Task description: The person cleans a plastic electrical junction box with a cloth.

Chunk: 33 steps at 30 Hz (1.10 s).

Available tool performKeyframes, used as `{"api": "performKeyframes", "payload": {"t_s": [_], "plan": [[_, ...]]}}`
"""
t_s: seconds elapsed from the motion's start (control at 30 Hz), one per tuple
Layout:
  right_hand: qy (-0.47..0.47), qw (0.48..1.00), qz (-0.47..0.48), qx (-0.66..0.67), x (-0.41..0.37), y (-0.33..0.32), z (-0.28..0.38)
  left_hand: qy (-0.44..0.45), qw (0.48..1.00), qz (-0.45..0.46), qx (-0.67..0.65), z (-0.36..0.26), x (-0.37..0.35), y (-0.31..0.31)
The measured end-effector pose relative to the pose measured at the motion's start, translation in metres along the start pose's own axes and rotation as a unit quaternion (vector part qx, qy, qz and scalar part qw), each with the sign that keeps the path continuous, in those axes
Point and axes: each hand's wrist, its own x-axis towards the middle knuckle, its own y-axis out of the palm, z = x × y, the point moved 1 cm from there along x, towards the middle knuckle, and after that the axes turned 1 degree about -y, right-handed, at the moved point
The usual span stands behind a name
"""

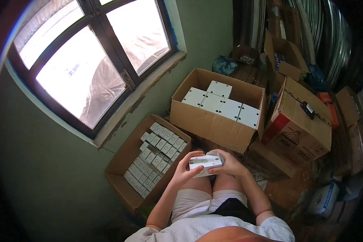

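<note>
A white rectangular box with round knockout marks, like an electrical junction box (206, 161), is held above my lap between both hands. My left hand (186, 169) grips its left end, thumb on the near side and fingers over the far edge. On the right end, my right hand (230, 164) is closed around it, with some of the fingers hidden behind. To the left, a cardboard box (119, 169) holds rows of small white boxes (149, 155) with circle marks. Ahead, a larger cardboard box (209, 125) contains several white square-faced boxes (211, 102).
A closed carton (298, 121) with a black device (308, 110) on top stands at the right. Behind it are an open carton (288, 54) and coiled tubing (310, 28). A blue plastic bag (224, 65) lies by the wall. The window (97, 60) is at upper left.
</note>
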Motion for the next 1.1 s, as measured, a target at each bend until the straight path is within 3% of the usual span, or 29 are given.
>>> {"api": "performKeyframes", "payload": {"t_s": [0.17, 0.23, 0.3, 0.37, 0.43, 0.5, 0.6, 0.67, 0.83, 0.93, 1.1], "plan": [[0.009, 0.997, -0.059, 0.038, 0.002, 0.005, 0.000, 0.032, 0.999, -0.019, 0.009, 0.008, 0.004, 0.004], [-0.006, 0.995, -0.086, 0.059, 0.006, 0.009, -0.002, 0.047, 0.984, -0.170, -0.003, 0.014, 0.007, 0.010], [-0.011, 0.971, -0.236, 0.026, 0.012, 0.016, -0.009, 0.041, 0.977, -0.209, -0.009, 0.022, 0.011, 0.015], [-0.064, 0.955, -0.286, 0.044, 0.019, 0.030, -0.011, 0.031, 0.952, -0.282, -0.117, 0.026, 0.015, 0.020], [-0.083, 0.935, -0.345, 0.004, 0.017, 0.043, 0.002, 0.022, 0.945, -0.223, -0.237, 0.028, 0.015, 0.034], [-0.125, 0.937, -0.322, -0.059, 0.016, 0.060, -0.003, -0.030, 0.921, -0.308, -0.237, 0.026, 0.016, 0.048], [-0.140, 0.953, -0.250, -0.099, 0.011, 0.068, 0.003, -0.017, 0.881, -0.314, -0.353, 0.028, 0.024, 0.033], [-0.240, 0.942, -0.183, -0.145, 0.009, 0.068, 0.002, -0.056, 0.887, -0.298, -0.347, 0.021, 0.020, 0.023], [-0.209, 0.952, -0.175, -0.140, 0.016, 0.053, 0.007, -0.062, 0.919, -0.282, -0.267, 0.001, 0.018, 0.030], [-0.166, 0.967, -0.192, -0.011, 0.026, 0.039, 0.010, -0.090, 0.948, -0.214, -0.217, 0.011, 0.014, 0.035], [-0.155, 0.966, -0.205, 0.003, 0.020, 0.062, 0.001, -0.098, 0.939, -0.212, -0.250, 0.018, 0.018, 0.022]]}}
